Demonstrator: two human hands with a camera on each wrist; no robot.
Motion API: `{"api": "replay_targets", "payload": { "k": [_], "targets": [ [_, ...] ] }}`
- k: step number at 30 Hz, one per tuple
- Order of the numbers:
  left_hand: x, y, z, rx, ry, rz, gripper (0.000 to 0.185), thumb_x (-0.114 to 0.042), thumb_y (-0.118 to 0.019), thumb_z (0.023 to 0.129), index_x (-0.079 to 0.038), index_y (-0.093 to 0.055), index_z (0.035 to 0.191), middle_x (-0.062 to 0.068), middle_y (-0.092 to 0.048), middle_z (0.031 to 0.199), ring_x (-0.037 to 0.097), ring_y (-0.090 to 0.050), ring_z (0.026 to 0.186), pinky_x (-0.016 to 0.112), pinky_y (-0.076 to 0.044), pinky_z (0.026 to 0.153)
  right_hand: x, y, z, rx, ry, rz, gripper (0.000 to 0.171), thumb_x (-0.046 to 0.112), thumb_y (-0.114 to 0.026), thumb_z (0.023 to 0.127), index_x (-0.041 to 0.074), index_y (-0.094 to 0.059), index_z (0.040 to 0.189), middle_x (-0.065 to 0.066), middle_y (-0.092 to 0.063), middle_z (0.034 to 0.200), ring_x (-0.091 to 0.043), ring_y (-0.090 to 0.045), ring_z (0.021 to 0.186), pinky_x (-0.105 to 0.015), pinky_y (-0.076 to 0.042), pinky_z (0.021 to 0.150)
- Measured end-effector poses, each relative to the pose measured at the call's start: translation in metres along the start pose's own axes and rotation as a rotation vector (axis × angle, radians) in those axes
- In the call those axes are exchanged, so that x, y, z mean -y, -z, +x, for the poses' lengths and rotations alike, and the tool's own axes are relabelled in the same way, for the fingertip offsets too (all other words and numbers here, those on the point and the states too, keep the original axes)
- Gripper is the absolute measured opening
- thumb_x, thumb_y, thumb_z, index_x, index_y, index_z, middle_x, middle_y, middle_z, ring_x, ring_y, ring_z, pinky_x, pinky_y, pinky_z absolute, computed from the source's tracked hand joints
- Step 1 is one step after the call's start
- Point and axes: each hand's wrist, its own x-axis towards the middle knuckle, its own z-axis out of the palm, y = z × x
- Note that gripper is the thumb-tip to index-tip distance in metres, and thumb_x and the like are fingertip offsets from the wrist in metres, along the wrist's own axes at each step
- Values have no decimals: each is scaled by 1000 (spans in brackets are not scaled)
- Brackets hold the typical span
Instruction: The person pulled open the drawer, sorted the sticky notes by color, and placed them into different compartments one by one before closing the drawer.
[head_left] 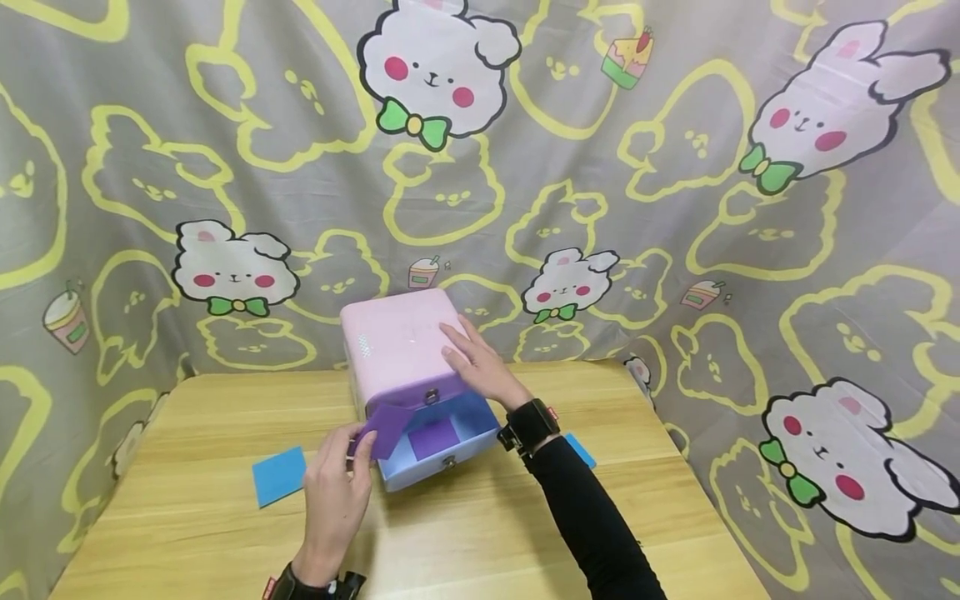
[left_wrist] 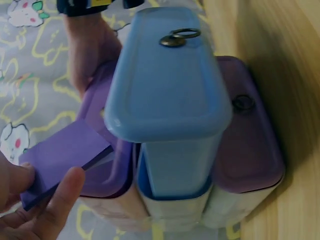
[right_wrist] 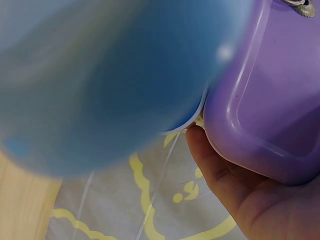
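- Left hand [head_left: 339,475] pinches the purple card [head_left: 390,427], fingers curled, just in front of the pink box [head_left: 397,346].
- Right hand [head_left: 480,362] lies flat on the box's top, fingers straight.
- Blue drawer [head_left: 457,458] stands pulled out below.

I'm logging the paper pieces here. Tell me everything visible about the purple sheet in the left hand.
The purple sheet is a thin, flat, plain piece of paper or card. The left hand pinches one corner between thumb and fingers, holding it tilted over the left edge of the open blue drawer, just below the pink box's purple drawer front.
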Motion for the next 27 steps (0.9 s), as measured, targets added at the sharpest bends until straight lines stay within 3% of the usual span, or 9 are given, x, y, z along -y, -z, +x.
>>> {"api": "replay_targets", "payload": {
  "k": [5,11,27],
  "targets": [
    [7,-11,-1,26,-76,15,19,8,-76,83,3,-69,100,14,-72,88,19,-69,64,15,-55,57,-1,0,-1,-13,-4,10,54,49,-42,105,39,-33,158,1,-6,174,-36,-19,158,-70,-22,121],
    [11,-23,-4,52,-108,25,19,8,-76,82,3,-68,99,13,-69,85,17,-67,64,18,-55,56,-3,0,-2,-16,-2,4,55,49,-43,105,38,-33,158,2,-6,174,-34,-20,158,-69,-23,121],
    [21,-45,-10,128,-61,46,13,0,-75,87,0,-68,98,10,-68,82,14,-61,63,26,-54,53,-1,-1,-1,-7,10,12,54,49,-42,105,38,-34,158,3,-6,174,-35,-20,158,-70,-23,120]
  ]
}}
